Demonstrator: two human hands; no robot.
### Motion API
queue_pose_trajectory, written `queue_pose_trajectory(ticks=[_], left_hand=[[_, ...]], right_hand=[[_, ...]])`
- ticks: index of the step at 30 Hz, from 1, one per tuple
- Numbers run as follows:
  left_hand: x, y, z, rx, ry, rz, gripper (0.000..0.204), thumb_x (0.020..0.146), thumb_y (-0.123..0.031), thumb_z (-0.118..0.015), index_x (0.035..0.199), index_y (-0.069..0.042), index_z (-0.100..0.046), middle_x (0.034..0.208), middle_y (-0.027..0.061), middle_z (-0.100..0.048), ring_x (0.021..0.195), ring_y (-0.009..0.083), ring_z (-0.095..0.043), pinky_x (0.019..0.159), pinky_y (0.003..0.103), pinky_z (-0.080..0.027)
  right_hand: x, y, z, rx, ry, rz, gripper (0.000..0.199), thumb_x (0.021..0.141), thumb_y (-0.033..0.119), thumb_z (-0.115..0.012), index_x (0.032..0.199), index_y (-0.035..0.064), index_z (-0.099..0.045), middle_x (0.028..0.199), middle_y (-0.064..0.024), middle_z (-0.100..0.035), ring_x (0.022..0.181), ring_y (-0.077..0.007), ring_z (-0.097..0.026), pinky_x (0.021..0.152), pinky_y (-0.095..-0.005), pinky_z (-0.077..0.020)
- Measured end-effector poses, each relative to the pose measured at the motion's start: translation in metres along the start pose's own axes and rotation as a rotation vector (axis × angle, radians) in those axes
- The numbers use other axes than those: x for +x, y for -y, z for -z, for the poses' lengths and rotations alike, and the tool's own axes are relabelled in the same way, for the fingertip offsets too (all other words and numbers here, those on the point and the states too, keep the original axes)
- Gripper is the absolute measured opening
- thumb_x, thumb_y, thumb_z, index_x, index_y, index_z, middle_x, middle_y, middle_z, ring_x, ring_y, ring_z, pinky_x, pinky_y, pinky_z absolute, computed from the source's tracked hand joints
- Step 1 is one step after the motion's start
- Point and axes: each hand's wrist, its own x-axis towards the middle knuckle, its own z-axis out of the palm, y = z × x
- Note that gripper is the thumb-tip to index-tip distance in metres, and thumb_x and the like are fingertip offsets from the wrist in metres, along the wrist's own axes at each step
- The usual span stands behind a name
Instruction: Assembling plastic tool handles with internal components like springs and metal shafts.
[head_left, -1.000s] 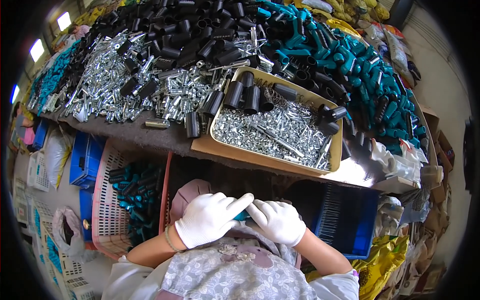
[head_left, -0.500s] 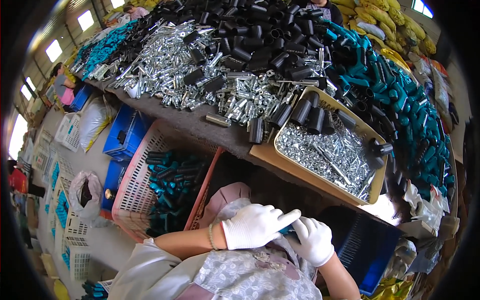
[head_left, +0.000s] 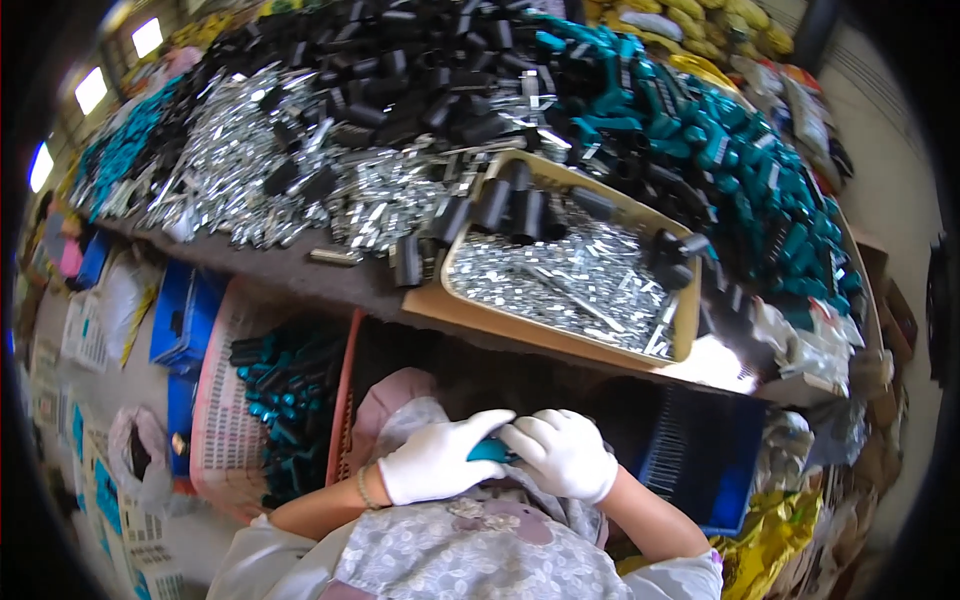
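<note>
While two gloved hands, left (head_left: 437,460), right (head_left: 563,452), pinch one teal handle (head_left: 489,451), one cardboard tray (head_left: 560,330)

Worktop (head_left: 330,275): lying ahead of the person, carrying heaps of handle sleeves and metal parts.
Tray (head_left: 560,330): sitting on the worktop's near edge, holding metal parts.
Basket (head_left: 225,400): standing below the worktop, left of both hands.
Crate (head_left: 700,455): sitting to their right.

Right of my hands I see a crinkled gold foil bag (head_left: 775,525); farther up, clear plastic bags (head_left: 800,345) beside a flat cardboard box (head_left: 872,262).
</note>
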Motion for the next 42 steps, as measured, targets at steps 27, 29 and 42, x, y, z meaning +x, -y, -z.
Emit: queue_pose_trajectory(ticks=[27,29,42], left_hand=[[0.012,-0.009,0.003,-0.723,-0.162,0.146,0.046,0.086,0.006,-0.071,0.129,0.007,-0.054,0.113,0.0132,-0.068,0.099,0.0158,-0.068,0.090,0.030,-0.054],[0.012,-0.009,0.003,-0.688,-0.164,0.133,0.047,0.086,0.007,-0.070,0.130,0.007,-0.054,0.113,0.0129,-0.068,0.099,0.0155,-0.068,0.090,0.030,-0.054],[0.007,-0.007,0.012,-0.915,-0.158,0.238,0.042,0.094,-0.003,-0.066,0.131,0.010,-0.052,0.109,0.0146,-0.067,0.088,0.0159,-0.068,0.070,0.026,-0.055]], right_hand=[[0.045,-0.113,0.055,-0.206,-0.376,-0.568,0.019,0.080,0.019,-0.072,0.094,0.0068,-0.072,0.089,-0.0139,-0.066,0.088,-0.0353,-0.065,0.079,-0.0428,-0.0512],[0.047,-0.113,0.057,-0.206,-0.343,-0.592,0.016,0.080,0.018,-0.071,0.092,0.0067,-0.071,0.088,-0.0135,-0.066,0.088,-0.0349,-0.065,0.079,-0.0427,-0.0512],[0.041,-0.106,0.055,-0.157,-0.700,-0.591,0.007,0.084,0.012,-0.069,0.087,0.0055,-0.068,0.084,-0.0136,-0.067,0.080,-0.0350,-0.066,0.071,-0.0395,-0.0524]])
